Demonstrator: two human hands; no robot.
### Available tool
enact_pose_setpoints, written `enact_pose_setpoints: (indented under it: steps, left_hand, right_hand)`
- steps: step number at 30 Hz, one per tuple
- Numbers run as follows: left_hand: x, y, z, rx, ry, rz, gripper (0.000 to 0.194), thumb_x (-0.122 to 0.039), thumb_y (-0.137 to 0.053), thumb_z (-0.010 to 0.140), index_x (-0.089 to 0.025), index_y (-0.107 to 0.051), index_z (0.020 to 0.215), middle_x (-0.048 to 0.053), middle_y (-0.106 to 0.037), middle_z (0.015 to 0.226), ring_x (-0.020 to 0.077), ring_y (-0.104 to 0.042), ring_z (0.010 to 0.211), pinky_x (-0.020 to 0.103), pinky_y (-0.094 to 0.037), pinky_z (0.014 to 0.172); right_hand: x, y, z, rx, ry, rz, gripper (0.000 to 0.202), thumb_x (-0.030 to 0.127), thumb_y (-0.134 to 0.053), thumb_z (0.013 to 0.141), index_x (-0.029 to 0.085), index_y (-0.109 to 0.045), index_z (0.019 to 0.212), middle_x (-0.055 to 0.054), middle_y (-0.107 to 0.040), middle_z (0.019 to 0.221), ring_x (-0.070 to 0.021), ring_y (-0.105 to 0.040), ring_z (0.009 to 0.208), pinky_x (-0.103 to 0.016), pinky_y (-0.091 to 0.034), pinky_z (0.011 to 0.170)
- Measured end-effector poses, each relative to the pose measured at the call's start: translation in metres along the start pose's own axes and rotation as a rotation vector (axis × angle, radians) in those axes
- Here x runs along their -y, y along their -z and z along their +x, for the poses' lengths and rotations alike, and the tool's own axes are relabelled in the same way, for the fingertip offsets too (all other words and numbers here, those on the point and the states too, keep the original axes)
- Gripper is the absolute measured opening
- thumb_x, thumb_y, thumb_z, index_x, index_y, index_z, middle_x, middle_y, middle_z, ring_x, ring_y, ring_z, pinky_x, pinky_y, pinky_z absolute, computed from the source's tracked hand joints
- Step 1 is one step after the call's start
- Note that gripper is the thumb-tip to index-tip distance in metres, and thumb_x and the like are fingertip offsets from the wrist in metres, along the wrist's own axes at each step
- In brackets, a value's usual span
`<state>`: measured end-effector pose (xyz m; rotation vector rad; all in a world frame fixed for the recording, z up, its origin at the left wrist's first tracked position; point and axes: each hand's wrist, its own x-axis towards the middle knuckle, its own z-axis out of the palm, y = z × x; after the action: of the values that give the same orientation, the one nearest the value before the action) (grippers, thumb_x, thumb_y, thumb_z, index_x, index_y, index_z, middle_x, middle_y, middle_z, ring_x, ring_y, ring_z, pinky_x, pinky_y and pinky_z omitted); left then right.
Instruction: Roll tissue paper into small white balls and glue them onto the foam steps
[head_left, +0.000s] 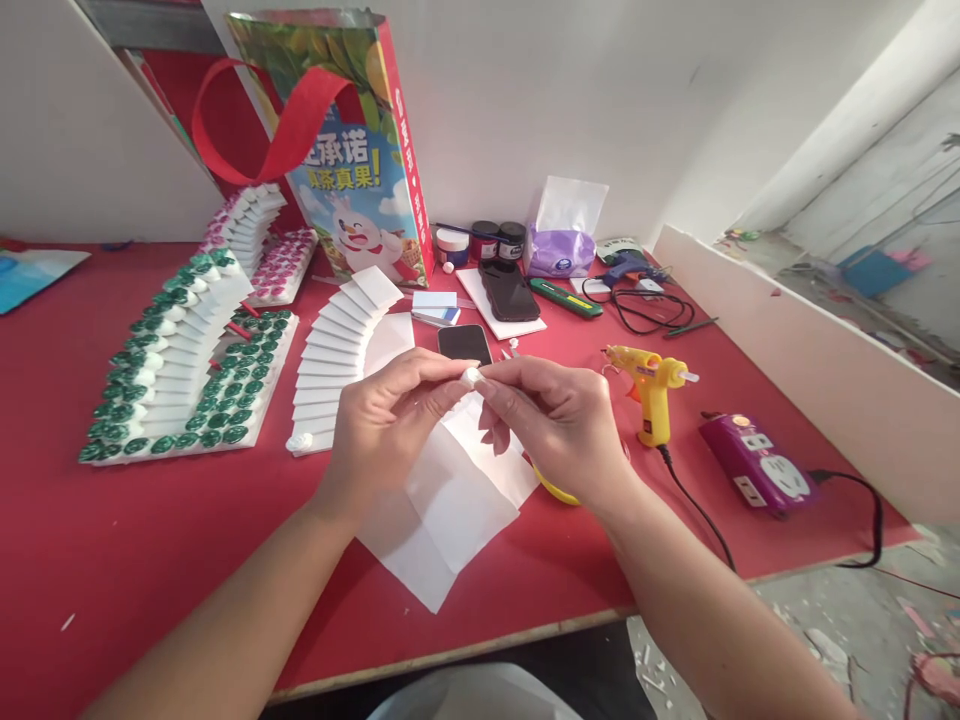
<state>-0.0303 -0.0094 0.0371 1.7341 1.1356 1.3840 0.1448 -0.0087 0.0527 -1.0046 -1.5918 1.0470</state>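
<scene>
Between the fingertips of my left hand point(394, 415) and my right hand point(559, 420) is a small white rolled paper rosette point(472, 377). Both hands pinch it from either side, above the table. Thin white paper sheets point(442, 510) lie beneath them, partly covered by the hands. To the left stands a white stepped staircase model point(337, 335), with one white rosette point(300, 442) at its lower left corner. A yellow curved object point(556, 488) pokes out from under my right hand; the rest of it is hidden.
Right: a yellow glue gun point(652, 400) with cord, and a purple power socket point(757, 465). Left: a staircase model with green rosettes point(161, 370). Behind: a gift bag point(352, 180), phones point(510, 292), paint jars point(484, 242), a tissue pack point(559, 250) and a green cutter point(566, 298).
</scene>
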Motion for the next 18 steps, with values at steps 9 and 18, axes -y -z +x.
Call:
enact_pose_setpoints:
  steps: [9, 18]
  left_hand:
    - [-0.002, -0.003, -0.003, -0.044, -0.216, 0.160, 0.022, -0.021, -0.065, 0.096, -0.028, -0.081, 0.108, 0.002, -0.073, 0.092, 0.0132, -0.064, 0.075, 0.026, -0.051, 0.070]
    - [-0.001, 0.003, 0.002, -0.086, 0.018, 0.034, 0.018, -0.032, -0.067, 0.095, -0.023, -0.080, 0.105, 0.002, -0.072, 0.093, 0.0139, -0.063, 0.078, 0.024, -0.052, 0.071]
  right_hand:
    - [-0.002, -0.006, -0.003, -0.041, 0.055, -0.061, 0.018, 0.031, -0.064, 0.097, 0.016, -0.073, 0.089, 0.002, -0.065, 0.064, -0.0102, -0.062, 0.048, -0.025, -0.053, 0.051]
    - [-0.002, 0.013, 0.020, 0.282, -0.511, 0.598, 0.051, 0.059, -0.058, 0.097, 0.011, -0.074, 0.102, -0.013, -0.079, 0.088, -0.0206, -0.076, 0.069, -0.035, -0.066, 0.069]
